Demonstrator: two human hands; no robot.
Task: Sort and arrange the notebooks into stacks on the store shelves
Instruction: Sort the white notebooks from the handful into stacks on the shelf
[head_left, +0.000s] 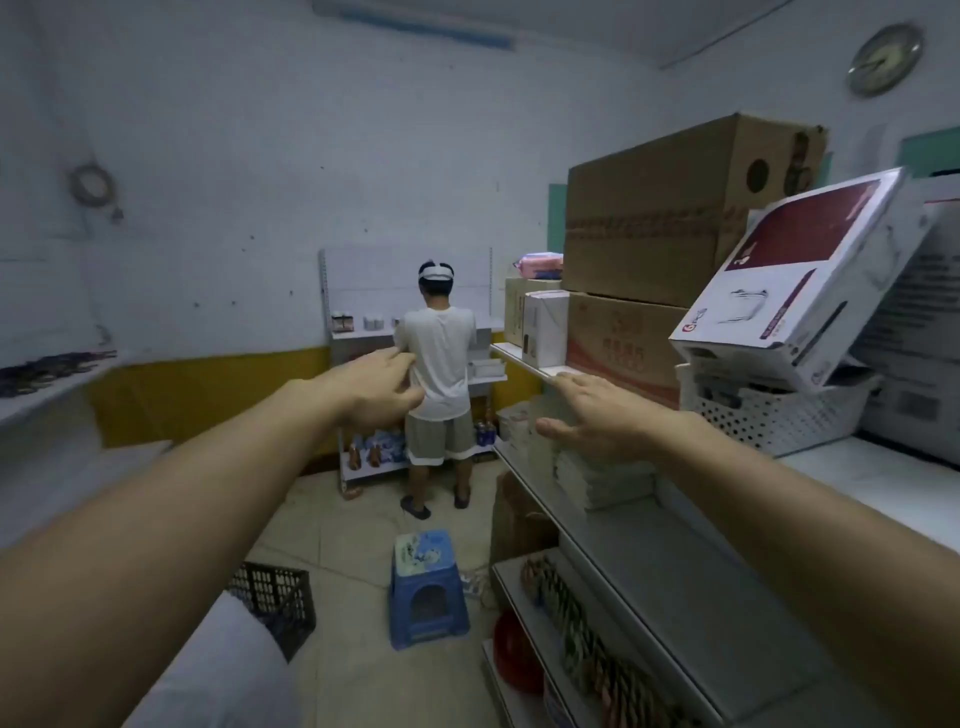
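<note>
Notebook stack (602, 478) hovered over by spread right hand (597, 415); left hand (374, 389) loosely curled, empty. Probably floppy, slippery covers; best gripped at both side edges.

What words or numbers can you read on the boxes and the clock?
No text here reads clearly.
Tilted white box: print too blurred to read.
Lower cardboard box: red characters, too blurred to read.
Clock: face too small to read.
</note>
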